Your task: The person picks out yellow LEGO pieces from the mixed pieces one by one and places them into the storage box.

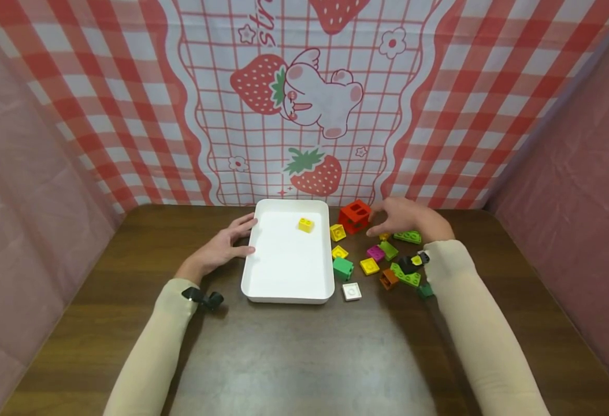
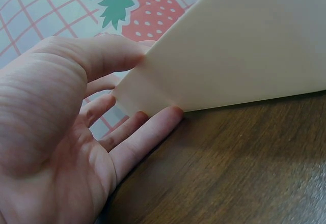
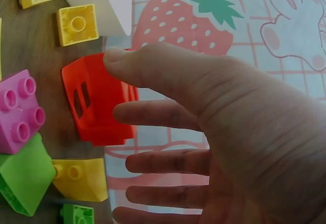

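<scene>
A white tray point(image 1: 288, 266) lies on the table, with a yellow brick point(image 1: 306, 225) inside near its far right. My left hand point(image 1: 226, 242) is at the tray's left side; in the left wrist view its fingertips touch the outer wall point(image 2: 244, 56) and nothing is gripped. My right hand point(image 1: 403, 216) reaches beside a red block with window-like openings point(image 1: 355, 216), thumb and fingers spread. Seen from the right wrist, the thumb and index finger overlap the red block point(image 3: 99, 99); whether they touch it I cannot tell.
Right of the tray lie several toy bricks: yellow point(image 1: 369, 266), green point(image 1: 343, 268), magenta point(image 1: 375, 253), brown point(image 1: 389, 279) and lime point(image 1: 407, 277). A white square piece point(image 1: 352, 292) sits nearest the front. A strawberry-patterned cloth point(image 1: 304, 115) hangs behind the table.
</scene>
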A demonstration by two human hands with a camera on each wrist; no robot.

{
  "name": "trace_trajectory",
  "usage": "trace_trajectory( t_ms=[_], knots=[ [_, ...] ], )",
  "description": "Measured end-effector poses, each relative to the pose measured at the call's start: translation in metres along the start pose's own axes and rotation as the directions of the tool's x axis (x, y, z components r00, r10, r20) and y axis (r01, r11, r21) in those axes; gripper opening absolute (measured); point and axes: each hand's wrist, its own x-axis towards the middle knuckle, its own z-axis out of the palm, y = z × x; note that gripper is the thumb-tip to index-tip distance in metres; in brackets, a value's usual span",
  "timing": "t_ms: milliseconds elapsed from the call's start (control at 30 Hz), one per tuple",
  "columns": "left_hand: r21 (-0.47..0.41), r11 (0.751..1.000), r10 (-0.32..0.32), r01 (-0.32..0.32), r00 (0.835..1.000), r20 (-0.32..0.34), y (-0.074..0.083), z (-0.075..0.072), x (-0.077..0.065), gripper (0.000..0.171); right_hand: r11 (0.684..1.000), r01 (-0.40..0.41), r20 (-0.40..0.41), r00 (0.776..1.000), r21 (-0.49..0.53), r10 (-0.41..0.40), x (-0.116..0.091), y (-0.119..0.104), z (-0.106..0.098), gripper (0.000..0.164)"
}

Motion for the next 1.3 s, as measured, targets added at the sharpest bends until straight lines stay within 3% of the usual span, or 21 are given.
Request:
trace_trajectory(
  t_ms=[700, 1300],
  knots=[
    [-0.018, 1.0, 0.003, -0.003, 1.0, 0.002, 0.002, 0.001, 0.001, 0.08, 0.997, -0.032, 0.035, 0.999, 0.071, 0.029, 0.008, 0.014, 0.022, 0.046],
    [-0.015, 1.0, 0.003, -0.003, 1.0, -0.006, 0.002, 0.001, 0.0, 0.08, 0.998, -0.037, 0.026, 0.999, 0.055, 0.035, 0.016, 0.015, 0.025, 0.038]
  ],
)
